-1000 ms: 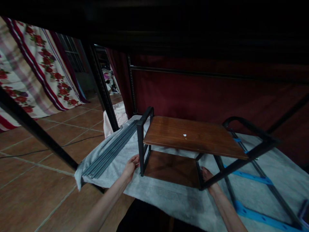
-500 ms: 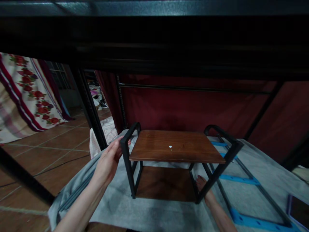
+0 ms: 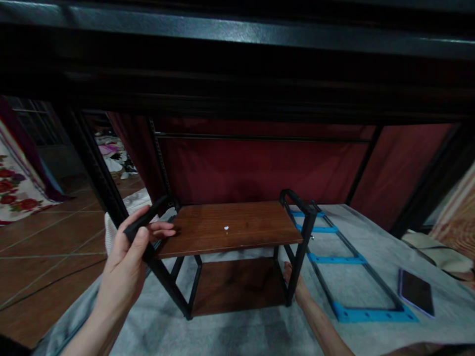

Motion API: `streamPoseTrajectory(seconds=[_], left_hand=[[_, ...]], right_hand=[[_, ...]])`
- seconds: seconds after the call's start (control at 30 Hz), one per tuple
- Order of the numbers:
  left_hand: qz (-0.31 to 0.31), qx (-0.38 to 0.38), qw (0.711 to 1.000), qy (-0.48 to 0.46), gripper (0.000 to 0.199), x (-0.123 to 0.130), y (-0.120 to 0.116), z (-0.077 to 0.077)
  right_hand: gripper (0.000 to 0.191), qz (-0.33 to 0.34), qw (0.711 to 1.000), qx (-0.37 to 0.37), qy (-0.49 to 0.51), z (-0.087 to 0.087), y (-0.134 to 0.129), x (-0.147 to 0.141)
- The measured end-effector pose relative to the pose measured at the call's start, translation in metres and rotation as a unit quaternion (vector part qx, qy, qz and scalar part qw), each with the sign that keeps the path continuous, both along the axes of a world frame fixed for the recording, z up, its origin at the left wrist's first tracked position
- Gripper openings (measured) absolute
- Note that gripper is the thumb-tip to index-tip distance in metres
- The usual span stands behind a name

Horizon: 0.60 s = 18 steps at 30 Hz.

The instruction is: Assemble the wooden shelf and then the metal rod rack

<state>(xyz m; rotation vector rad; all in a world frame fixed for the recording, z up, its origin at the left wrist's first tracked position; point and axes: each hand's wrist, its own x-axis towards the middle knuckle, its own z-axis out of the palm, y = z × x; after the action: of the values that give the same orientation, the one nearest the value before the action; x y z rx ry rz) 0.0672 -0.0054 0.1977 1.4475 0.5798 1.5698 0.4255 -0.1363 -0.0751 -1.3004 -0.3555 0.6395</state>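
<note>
A small two-tier rack has a brown upper shelf (image 3: 230,237), a brown lower shelf (image 3: 237,287) and black metal side frames. My left hand (image 3: 128,252) is wrapped round the top of its left side frame (image 3: 168,284), thumb on the near side and fingers pointing toward the upper shelf. That side frame leans outward to the left. By the lower right, my right hand (image 3: 289,277) is beside the right side frame (image 3: 299,252), which partly hides it, so its grip is unclear. A tiny white spot lies on the upper shelf.
Grey cloth (image 3: 260,331) lies under the rack. To the right are a black frame with blue crosspieces (image 3: 374,315) and a phone (image 3: 415,291). A dark beam (image 3: 237,32) crosses overhead, with a black post (image 3: 98,168) at left and a red curtain (image 3: 252,168) behind.
My left hand has gone from resting against the left side frame to gripping its top. The view has turned right, and the left side frame appears more slanted.
</note>
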Motion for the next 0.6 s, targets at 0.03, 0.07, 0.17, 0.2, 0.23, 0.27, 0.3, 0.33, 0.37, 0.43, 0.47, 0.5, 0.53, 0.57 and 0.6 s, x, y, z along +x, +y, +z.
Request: streamPoseTrajectory(seconds=[0.03, 0.07, 0.17, 0.2, 0.23, 0.27, 0.3, 0.33, 0.37, 0.43, 0.47, 0.5, 0.53, 0.57, 0.6], left_hand=[[0.005, 0.0, 1.0, 0.004, 0.054, -0.001, 0.001, 0.0], [0.01, 0.001, 1.0, 0.01, 0.053, -0.002, 0.002, 0.001], [0.033, -0.005, 0.999, 0.029, 0.05, -0.007, 0.005, 0.0], [0.038, -0.007, 0.999, 0.03, 0.05, -0.008, 0.006, -0.001], [0.039, -0.007, 0.999, 0.029, 0.05, -0.009, 0.008, -0.002], [0.036, -0.005, 0.999, 0.026, 0.051, -0.009, 0.009, -0.003], [0.031, -0.003, 0.999, 0.026, 0.052, -0.009, 0.01, -0.004], [0.024, 0.0, 0.999, 0.027, 0.053, -0.009, 0.01, -0.005], [0.018, 0.004, 0.999, 0.032, 0.055, -0.008, 0.01, -0.006], [0.02, 0.017, 0.998, 0.049, 0.057, -0.005, 0.008, -0.008], [0.026, 0.025, 0.998, 0.057, 0.059, -0.003, 0.008, -0.009], [0.031, 0.032, 0.997, 0.065, 0.06, -0.002, 0.007, -0.009], [0.036, 0.037, 0.996, 0.07, 0.061, -0.001, 0.007, -0.01], [0.04, 0.038, 0.996, 0.074, 0.061, -0.001, 0.007, -0.011], [0.042, 0.039, 0.995, 0.077, 0.062, -0.001, 0.008, -0.012]], right_hand=[[0.032, -0.008, 1.0, 0.002, 0.002, 0.004, -0.001, -0.002], [0.034, -0.019, 1.0, 0.005, 0.001, 0.01, -0.003, -0.002], [0.039, -0.048, 0.998, 0.032, -0.013, 0.037, -0.009, 0.002], [0.04, -0.056, 0.997, 0.042, -0.017, 0.05, -0.011, 0.004], [0.041, -0.062, 0.997, 0.051, -0.021, 0.065, -0.014, 0.007], [0.042, -0.067, 0.996, 0.06, -0.027, 0.081, -0.018, 0.009], [0.043, -0.066, 0.994, 0.072, -0.04, 0.098, -0.022, 0.011], [0.043, -0.06, 0.993, 0.082, -0.06, 0.116, -0.026, 0.011], [0.042, -0.053, 0.991, 0.094, -0.084, 0.134, -0.031, 0.009], [0.041, -0.039, 0.985, 0.123, -0.115, 0.165, -0.041, 0.003], [0.04, -0.036, 0.982, 0.135, -0.124, 0.178, -0.046, -0.002], [0.04, -0.036, 0.98, 0.145, -0.129, 0.188, -0.05, -0.006], [0.039, -0.035, 0.979, 0.15, -0.134, 0.196, -0.054, -0.011], [0.039, -0.033, 0.978, 0.15, -0.14, 0.201, -0.057, -0.015], [0.038, -0.03, 0.978, 0.146, -0.149, 0.205, -0.06, -0.017]])
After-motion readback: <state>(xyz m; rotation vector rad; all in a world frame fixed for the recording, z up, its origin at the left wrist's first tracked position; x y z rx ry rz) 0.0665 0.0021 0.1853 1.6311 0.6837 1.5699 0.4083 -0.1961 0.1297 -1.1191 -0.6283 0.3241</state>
